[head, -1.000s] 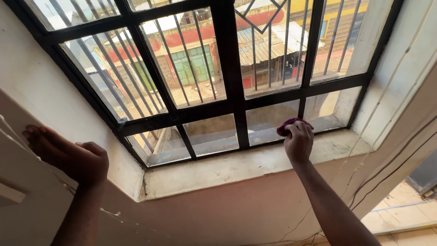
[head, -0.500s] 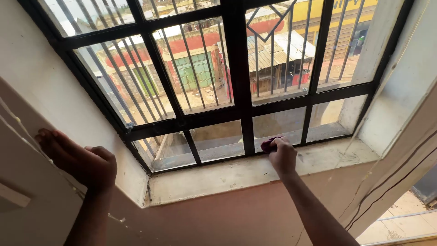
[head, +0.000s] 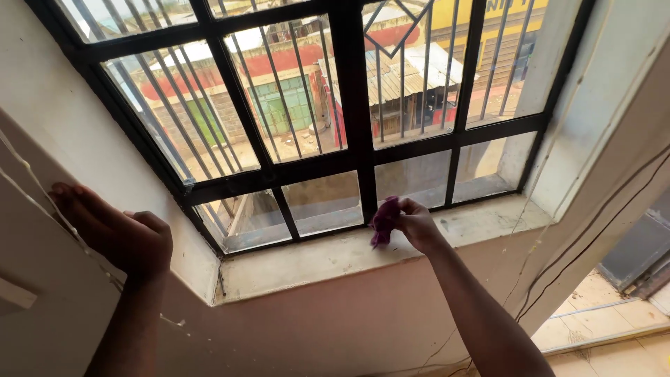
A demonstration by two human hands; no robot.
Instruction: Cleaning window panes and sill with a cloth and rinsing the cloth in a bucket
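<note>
My right hand (head: 416, 224) grips a small purple cloth (head: 383, 220) and presses it on the pale window sill (head: 307, 262), just below the thick black centre bar of the window frame (head: 352, 105). My left hand (head: 118, 234) lies flat with spread fingers against the white wall (head: 49, 126) at the left side of the window recess, holding nothing.
The black metal window frame has thin vertical bars and glass panes; buildings and a dirt street show outside. A white wall reveal (head: 593, 126) closes the recess on the right. Below right, a tiled floor (head: 600, 321) and a cracked pinkish wall (head: 328, 321) under the sill.
My right hand with the cloth has slid leftward along the sill, from under the right panes to the centre bar. My left hand has stayed on the wall.
</note>
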